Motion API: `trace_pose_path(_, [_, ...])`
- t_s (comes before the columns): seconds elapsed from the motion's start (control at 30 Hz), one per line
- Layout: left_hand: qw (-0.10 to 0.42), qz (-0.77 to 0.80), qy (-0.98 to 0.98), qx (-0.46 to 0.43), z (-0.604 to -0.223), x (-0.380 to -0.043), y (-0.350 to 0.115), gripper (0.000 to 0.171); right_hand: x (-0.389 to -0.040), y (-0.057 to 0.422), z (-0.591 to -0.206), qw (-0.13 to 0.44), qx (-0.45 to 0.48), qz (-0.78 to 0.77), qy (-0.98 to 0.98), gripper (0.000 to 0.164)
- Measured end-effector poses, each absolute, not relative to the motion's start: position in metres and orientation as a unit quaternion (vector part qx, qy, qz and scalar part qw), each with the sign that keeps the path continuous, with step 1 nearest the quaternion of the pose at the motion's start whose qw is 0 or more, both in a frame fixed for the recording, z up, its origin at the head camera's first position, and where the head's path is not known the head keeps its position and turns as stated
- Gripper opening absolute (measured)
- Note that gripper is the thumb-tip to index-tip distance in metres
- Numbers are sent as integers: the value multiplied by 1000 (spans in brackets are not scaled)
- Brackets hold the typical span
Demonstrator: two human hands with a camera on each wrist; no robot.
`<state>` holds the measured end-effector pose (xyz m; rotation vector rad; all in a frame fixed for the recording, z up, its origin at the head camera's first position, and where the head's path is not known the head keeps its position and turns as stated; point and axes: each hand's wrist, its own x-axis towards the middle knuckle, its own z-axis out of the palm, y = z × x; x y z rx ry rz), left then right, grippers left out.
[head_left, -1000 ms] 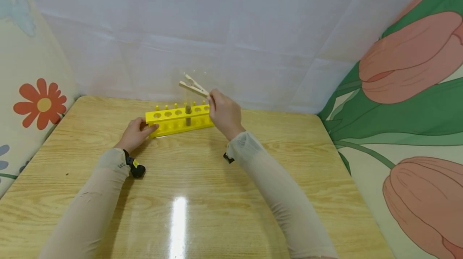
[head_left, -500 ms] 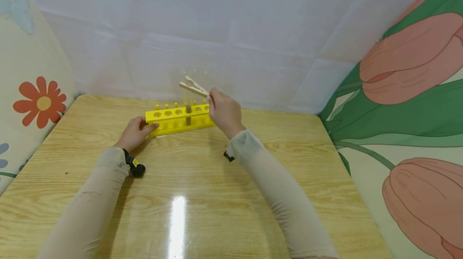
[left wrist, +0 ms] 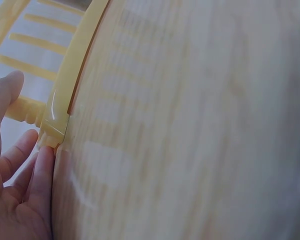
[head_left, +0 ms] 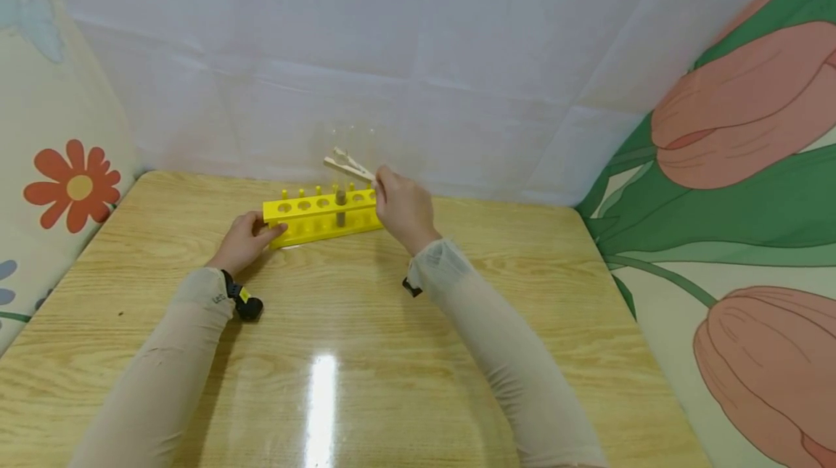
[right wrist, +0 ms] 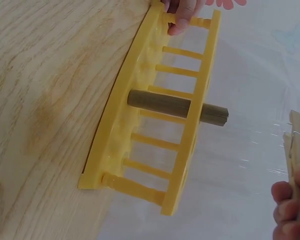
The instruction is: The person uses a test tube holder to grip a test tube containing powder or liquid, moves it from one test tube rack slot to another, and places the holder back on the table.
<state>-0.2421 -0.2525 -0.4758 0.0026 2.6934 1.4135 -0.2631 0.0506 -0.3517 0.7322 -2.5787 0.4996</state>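
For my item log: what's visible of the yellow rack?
The yellow rack looks plastic, with a long top bar pierced by round holes, end posts, upright pegs and a base. It stands upright on the table, right end slightly farther back. A dark cylinder passes through a middle hole. The left-hand grip holds its left end; in the head view, the right-hand grip hides its right end.

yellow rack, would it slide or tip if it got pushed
The yellow rack would probably resist tipping end over end, being long and low. A push across its narrow width might tip it more easily. With its thin, open frame, it is likely light for its size and apt to slide on the glossy table.
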Motion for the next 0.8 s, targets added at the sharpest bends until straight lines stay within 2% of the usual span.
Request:
trace_pose_path(0.37, [45,469,882,7,-475,-242,-253,79,-263,53,-363,199,262,179,-927,15])
trace_pose_path(0.8, [43,466,884,2,-477,-242,-253,81,-265,54,-377,184,257,178,-932,15])
